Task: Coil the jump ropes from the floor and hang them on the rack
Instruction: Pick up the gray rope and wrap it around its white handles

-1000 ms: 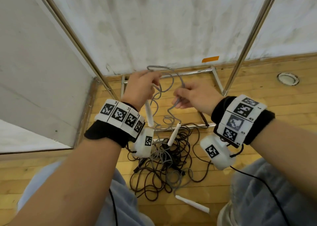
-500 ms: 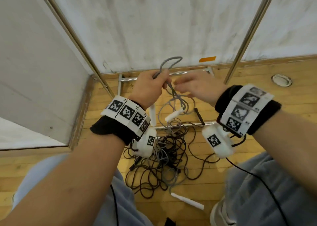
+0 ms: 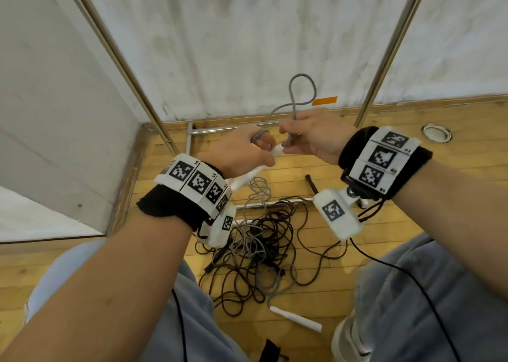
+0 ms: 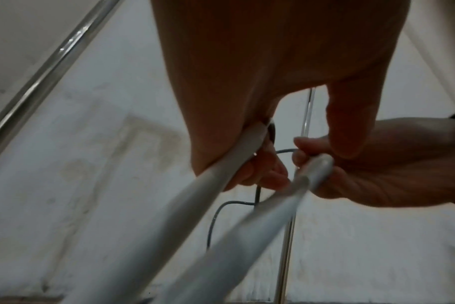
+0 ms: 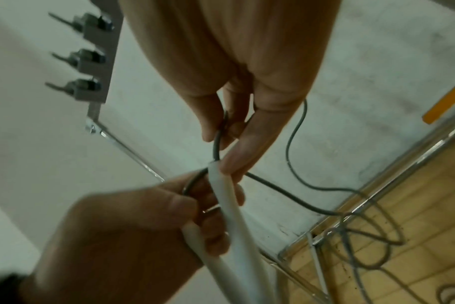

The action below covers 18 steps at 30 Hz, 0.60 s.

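The grey jump rope [image 3: 301,92] is pinched by the right hand [image 3: 312,136] above a white handle [image 5: 222,197]; both handles are gripped by the left hand [image 3: 239,152]. Its slack may be snagged in the dark rope tangle [image 3: 264,257] on the wooden floor [image 3: 412,224], at the metal rack [image 3: 390,45] base, near the wall corner.

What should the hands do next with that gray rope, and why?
Probably pull up another loop of the gray rope and lay it into the left hand. That hand already grips both white handles, the right hand pinches the cord just above them, and much of the gray rope still hangs down into the tangle of dark ropes on the floor.
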{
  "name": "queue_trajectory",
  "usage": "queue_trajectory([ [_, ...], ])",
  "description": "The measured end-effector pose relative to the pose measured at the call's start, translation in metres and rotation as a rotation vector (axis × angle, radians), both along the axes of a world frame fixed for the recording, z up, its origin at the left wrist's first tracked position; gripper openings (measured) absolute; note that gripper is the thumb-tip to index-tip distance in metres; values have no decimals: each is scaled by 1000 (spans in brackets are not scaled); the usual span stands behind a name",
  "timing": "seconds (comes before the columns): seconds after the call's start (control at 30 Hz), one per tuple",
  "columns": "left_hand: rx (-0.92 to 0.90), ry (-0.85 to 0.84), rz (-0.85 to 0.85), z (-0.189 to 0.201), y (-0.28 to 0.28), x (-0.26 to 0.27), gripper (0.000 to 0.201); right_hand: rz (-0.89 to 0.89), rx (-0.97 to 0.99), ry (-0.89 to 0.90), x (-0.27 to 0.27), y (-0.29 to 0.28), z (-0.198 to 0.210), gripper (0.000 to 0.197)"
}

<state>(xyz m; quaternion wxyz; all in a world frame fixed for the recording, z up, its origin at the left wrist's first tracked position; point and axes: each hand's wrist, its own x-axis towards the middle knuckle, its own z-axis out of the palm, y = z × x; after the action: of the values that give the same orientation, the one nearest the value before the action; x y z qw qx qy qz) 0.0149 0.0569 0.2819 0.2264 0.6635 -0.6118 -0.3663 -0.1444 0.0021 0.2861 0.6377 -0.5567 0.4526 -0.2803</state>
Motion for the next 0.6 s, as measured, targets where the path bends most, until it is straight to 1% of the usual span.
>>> queue_trajectory([
  [0.07,-40,-93,-21,1,3,-4,24,-25,52,-92,0,0,4,15],
  [0.13,-99,-119,-57,2,3,-7,22,-47,54,-94,0,1,7,21],
  [0.17,-112,-116,-74,2,4,-8,16,-45,-15,-18,-1,0,7,28],
  [0.2,-116,-105,-83,3,4,-9,6,-26,-140,126,-2,0,8,37],
  [0.23,-121,-92,-81,4,4,-10,5,8,-303,316,-4,-2,8,46],
  [0.27,-128,-88,-76,4,5,-10,14,27,-461,488,-4,-2,8,52],
  [0.3,-139,-78,-70,4,4,-11,18,9,-581,579,-3,-3,7,53],
  [0.33,-155,-68,-63,5,5,-12,19,-26,-656,599,-1,-3,7,50],
  [0.37,-170,-54,-53,6,5,-13,17,-41,-692,572,1,-2,5,43],
  [0.4,-180,-43,-42,8,5,-13,15,-10,-686,524,3,-2,3,36],
  [0.43,-182,-30,-34,9,4,-12,17,51,-633,461,5,-1,0,31],
  [0.47,-172,-15,-32,10,4,-12,20,123,-556,407,7,1,-3,33],
  [0.53,-150,-11,-29,10,2,-10,21,213,-427,332,9,5,-9,46],
  [0.6,-129,-29,11,9,0,-7,16,220,-371,257,11,5,-13,53],
])
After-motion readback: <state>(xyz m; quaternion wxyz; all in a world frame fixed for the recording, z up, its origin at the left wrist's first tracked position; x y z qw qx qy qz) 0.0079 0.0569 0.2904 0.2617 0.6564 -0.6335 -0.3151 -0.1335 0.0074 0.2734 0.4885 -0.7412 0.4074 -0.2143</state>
